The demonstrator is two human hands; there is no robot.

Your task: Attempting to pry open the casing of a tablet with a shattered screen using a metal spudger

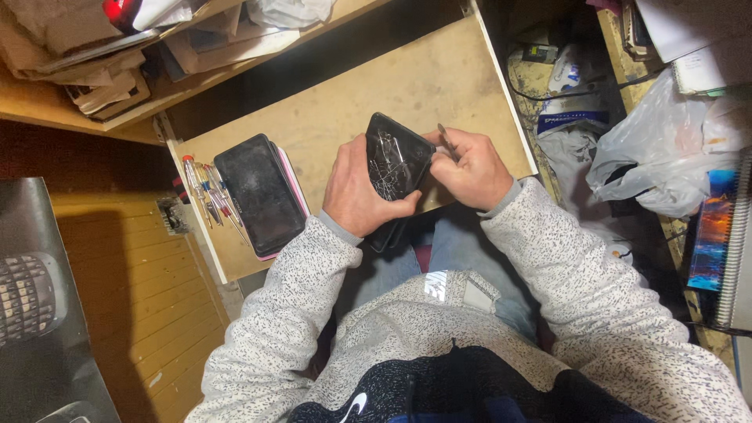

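My left hand (356,192) grips a black phone (394,164) with a cracked screen, held upright over my lap at the edge of a pulled-out wooden shelf (407,86). My right hand (470,166) pinches a thin metal tool (447,141) against the phone's right edge. Both arms wear speckled grey sleeves.
A second black phone (258,192) lies flat on the shelf's left part, over a pink-edged item. Several small screwdrivers (207,192) lie beside it. A plastic bag (666,153) and clutter sit on the right. Cardboard and papers (102,55) fill the upper shelf. A dark box (39,298) stands at left.
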